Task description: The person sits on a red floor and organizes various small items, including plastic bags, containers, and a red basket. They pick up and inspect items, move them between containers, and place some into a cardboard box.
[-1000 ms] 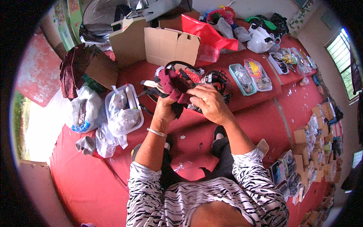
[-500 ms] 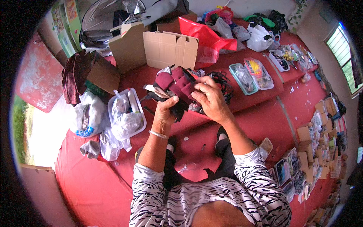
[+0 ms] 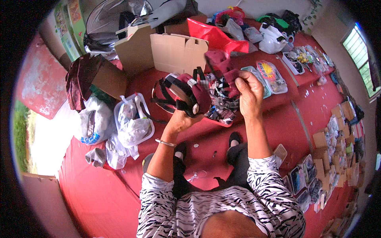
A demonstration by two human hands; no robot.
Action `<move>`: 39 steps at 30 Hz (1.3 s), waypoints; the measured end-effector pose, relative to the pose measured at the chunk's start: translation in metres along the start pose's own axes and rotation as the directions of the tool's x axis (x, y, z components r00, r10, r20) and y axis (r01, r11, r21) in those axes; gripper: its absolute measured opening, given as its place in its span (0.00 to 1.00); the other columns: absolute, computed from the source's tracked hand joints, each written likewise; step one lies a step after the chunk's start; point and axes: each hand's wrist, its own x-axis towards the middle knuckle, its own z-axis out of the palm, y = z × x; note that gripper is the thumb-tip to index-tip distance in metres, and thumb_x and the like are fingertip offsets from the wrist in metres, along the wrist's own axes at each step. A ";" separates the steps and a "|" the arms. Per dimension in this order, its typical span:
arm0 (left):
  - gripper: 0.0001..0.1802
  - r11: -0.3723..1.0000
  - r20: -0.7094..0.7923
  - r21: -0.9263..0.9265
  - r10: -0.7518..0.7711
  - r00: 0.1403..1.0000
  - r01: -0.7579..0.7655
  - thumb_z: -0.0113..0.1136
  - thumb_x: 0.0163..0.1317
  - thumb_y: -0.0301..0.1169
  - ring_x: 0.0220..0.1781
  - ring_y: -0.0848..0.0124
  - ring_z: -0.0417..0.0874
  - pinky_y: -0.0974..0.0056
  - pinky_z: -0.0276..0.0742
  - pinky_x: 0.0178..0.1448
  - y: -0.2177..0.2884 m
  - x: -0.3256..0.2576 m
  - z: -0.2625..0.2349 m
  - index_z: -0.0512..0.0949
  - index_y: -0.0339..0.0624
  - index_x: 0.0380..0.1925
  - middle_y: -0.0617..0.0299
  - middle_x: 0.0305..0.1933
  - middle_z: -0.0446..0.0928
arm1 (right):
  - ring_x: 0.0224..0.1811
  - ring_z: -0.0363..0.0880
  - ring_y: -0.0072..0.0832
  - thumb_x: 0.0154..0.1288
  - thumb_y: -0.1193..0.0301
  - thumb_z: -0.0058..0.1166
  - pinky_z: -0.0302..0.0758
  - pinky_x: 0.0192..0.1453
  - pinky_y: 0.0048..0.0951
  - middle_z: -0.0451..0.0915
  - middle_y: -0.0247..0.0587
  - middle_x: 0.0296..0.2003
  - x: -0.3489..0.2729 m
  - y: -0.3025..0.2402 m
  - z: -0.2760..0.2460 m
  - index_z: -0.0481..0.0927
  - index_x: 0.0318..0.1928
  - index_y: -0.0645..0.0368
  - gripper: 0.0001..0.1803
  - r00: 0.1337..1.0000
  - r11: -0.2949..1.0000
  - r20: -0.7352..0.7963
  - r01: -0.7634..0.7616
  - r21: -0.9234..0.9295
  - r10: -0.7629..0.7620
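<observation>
My left hand (image 3: 183,121) grips a bundle of maroon cloth pieces with black straps (image 3: 201,97), its fingers mostly hidden behind the cloth. Thin black loops stick out on the bundle's left side. To the right, my right hand (image 3: 251,93) is closed on a strip of maroon cloth (image 3: 222,65) and holds it up, apart from the bundle. Beneath and between the hands sits a red tray (image 3: 219,122) heaped with dark checked and patterned cloth pieces (image 3: 224,105).
Left of my hands stands a white basket (image 3: 151,129) with plastic bags. Behind are cardboard boxes (image 3: 178,51) and a red bag (image 3: 210,33). Clear and green trays (image 3: 274,81) lie at the far right. Many small packs (image 3: 337,142) line the right side of the red-covered surface (image 3: 274,123).
My right hand has moved right, away from the bundle, drawing out a strip of maroon cloth. The bundle in my left hand has turned, and its black straps now show.
</observation>
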 end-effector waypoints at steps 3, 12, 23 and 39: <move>0.19 0.990 -0.037 0.139 -0.012 0.999 0.017 0.70 0.41 0.28 0.33 0.66 0.71 0.61 0.71 0.38 -0.005 -0.002 0.011 0.72 0.38 0.32 0.61 0.32 0.71 | 0.35 0.72 0.16 0.61 0.75 0.51 0.70 0.41 0.20 0.76 0.30 0.32 -0.003 -0.002 0.000 0.77 0.38 0.63 0.06 0.977 0.988 0.172 -0.106 -0.115 0.125; 0.10 0.817 0.058 -0.485 -0.325 0.944 0.311 0.67 0.44 0.25 0.22 0.79 0.69 0.70 0.63 0.24 0.014 -0.001 0.010 0.73 0.43 0.22 0.72 0.20 0.69 | 0.34 0.77 0.34 0.58 0.75 0.53 0.72 0.40 0.30 0.76 0.45 0.29 -0.023 -0.008 0.033 0.75 0.33 0.65 0.06 0.923 0.912 0.385 0.174 -0.371 -0.020; 0.24 0.476 -0.173 -0.880 -0.333 0.927 0.006 0.56 0.42 0.19 0.44 0.65 0.79 0.61 0.75 0.52 -0.004 0.000 0.011 0.71 0.38 0.45 0.60 0.40 0.76 | 0.34 0.76 0.39 0.57 0.68 0.56 0.74 0.36 0.37 0.73 0.42 0.34 -0.043 0.003 0.044 0.74 0.39 0.59 0.12 0.897 0.603 0.422 0.411 -0.684 -0.132; 0.37 0.411 -0.093 -0.908 -0.379 0.921 0.078 0.65 0.39 0.31 0.54 0.61 0.74 0.55 0.65 0.64 -0.011 -0.010 -0.010 0.65 0.37 0.55 0.57 0.52 0.72 | 0.26 0.81 0.43 0.47 0.70 0.52 0.76 0.28 0.42 0.79 0.51 0.24 -0.063 0.038 0.044 0.77 0.26 0.62 0.08 0.848 0.584 0.494 0.307 -0.751 0.190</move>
